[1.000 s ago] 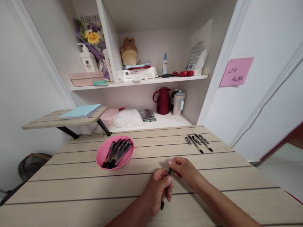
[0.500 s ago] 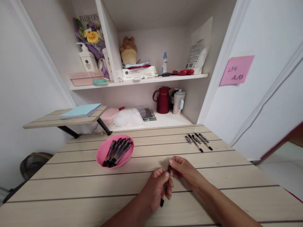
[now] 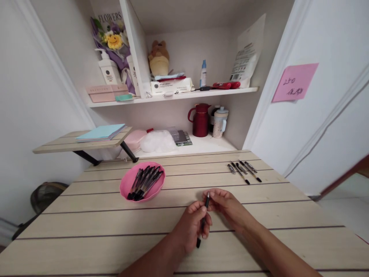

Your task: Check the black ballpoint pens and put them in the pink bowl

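My left hand (image 3: 192, 225) is wrapped round a black pen (image 3: 206, 202), which slants with its silver tip up and away from me and its black end low. At that tip, the thumb and fingers of my right hand (image 3: 226, 206) close in a pinch. Whether anything small sits inside this pinch is hidden. Beyond my hands on the left, a pink bowl (image 3: 123, 190) holds several black pens (image 3: 145, 182). To the far right lie several pen parts (image 3: 241, 171), thin dark barrels and short clear caps.
A small raised shelf (image 3: 57, 144) on black legs carries blue paper (image 3: 100, 132) at the left. Behind the table, a white cabinet shelf (image 3: 201, 148) holds a red jug (image 3: 201, 121), a pale cup (image 3: 220, 123) and a plastic bag (image 3: 158, 141).
The pen's silver tip now shows between my hands, where the right fingers covered it before. Both hands stay nearly in place. The whole view has shifted slightly.
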Tool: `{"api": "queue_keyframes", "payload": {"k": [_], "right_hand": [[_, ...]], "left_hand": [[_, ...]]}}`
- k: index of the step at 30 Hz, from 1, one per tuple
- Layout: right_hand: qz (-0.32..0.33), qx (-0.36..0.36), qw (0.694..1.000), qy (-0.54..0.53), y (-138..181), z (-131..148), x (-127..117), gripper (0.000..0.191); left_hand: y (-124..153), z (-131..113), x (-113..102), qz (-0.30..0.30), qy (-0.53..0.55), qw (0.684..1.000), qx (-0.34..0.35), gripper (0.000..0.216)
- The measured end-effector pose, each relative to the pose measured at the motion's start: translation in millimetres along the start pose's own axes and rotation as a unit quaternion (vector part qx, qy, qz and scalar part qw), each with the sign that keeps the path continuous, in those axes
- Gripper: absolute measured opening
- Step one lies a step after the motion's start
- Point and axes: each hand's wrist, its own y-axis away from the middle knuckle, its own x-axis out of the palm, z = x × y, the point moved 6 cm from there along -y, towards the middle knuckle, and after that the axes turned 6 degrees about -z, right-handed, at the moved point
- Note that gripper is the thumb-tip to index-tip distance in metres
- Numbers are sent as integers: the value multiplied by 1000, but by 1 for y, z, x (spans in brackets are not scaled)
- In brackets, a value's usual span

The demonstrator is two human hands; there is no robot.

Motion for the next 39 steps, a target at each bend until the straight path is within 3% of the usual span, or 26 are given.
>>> {"api": "queue_keyframes", "payload": {"k": [14,17,23,27,30,32,33,35,37,39], "right_hand": [[-4,-4,1000,9,-1,-1,0,31],[1,4,999,-32,-1,-1,0,35],[2,-5,1000,-12,-1,-4,1,27],[-65,-38,996,-43,-10,4,-18,30],[-135,-60,987,66,-20,16,-49,27],[-168,-83,949,252,-25,27,-72,19],[-183,-100,906,368,-26,34,-82,15],[-200,-120,784,575,-27,43,-95,9],[-200,-116,675,701,-28,46,-103,10],[-187,-107,620,754,-30,43,-105,12]], "left_hand": [[1,1,1,6,2,1000,-15,30],[1,0,1,9,0,1000,-15,30],[0,1,0,9,3,1000,-14,28],[0,1,0,13,0,1000,-16,30],[2,0,0,5,2,1000,-15,30],[2,-1,1,4,3,1000,-13,29],[3,-1,1,4,1,1000,-13,28],[3,-1,2,2,-4,1000,-14,26],[4,-1,2,-1,-9,1000,-15,26],[4,-1,2,-2,-12,1000,-16,27]]}}
